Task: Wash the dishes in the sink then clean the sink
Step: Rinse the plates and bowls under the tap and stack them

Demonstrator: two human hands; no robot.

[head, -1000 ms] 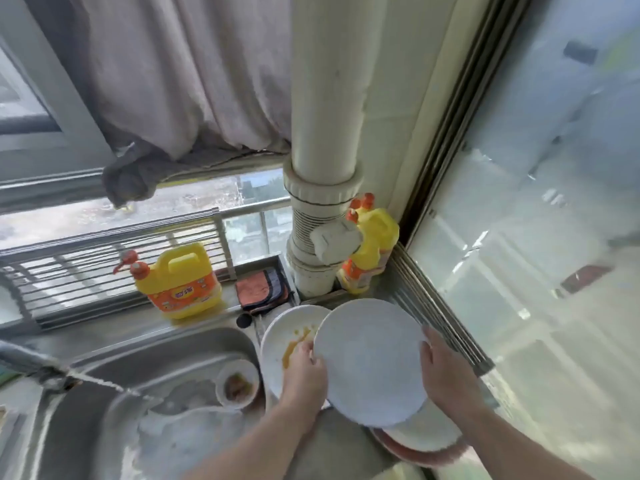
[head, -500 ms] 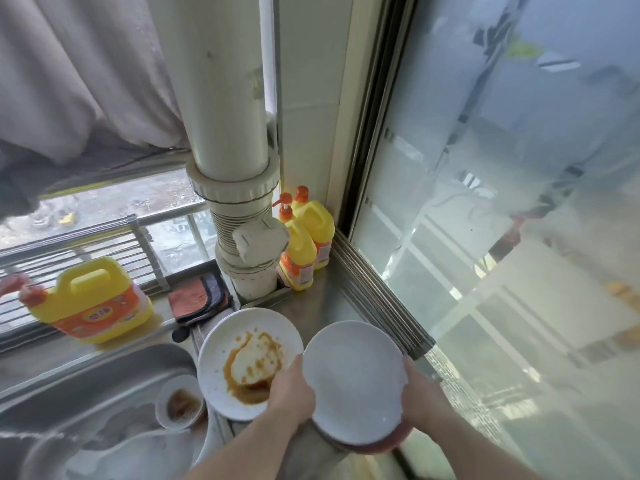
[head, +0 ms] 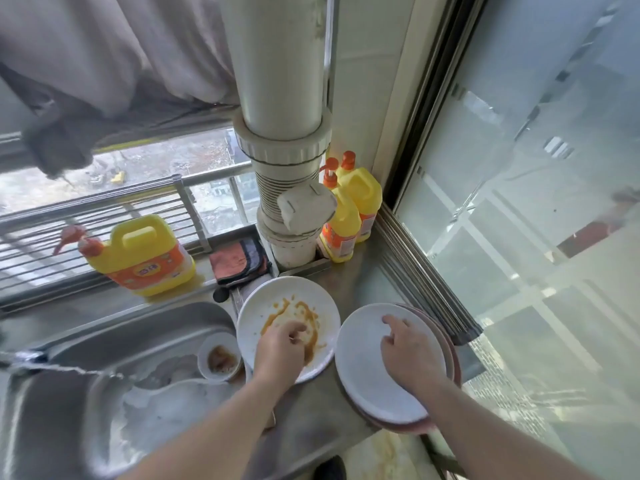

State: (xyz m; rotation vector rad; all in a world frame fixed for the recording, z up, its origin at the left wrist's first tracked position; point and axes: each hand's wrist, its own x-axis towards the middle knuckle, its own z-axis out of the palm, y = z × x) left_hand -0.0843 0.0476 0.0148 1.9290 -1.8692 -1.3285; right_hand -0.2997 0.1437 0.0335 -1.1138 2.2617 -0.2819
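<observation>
My left hand is over the dirty plate, fingers curled down onto its sauce-smeared middle; I cannot tell whether they pinch anything or only touch it. That plate sits on the steel tabletop just right of the sink, its left rim overhanging the basin edge. My right hand lies on the clean plate, fingers relaxed and spread, resting on its white face without gripping it. This plate tops a stack of pinkish plates at the tabletop's right edge, near the sliding door track. The two white plates are just beside each other, rims nearly touching. In the sink a small bowl with brown residue stands against the right wall, above foamy water. Behind the sink a yellow jug stands on the ledge, a folded cloth beside it, and two yellow bottles stand by the white pipe.
</observation>
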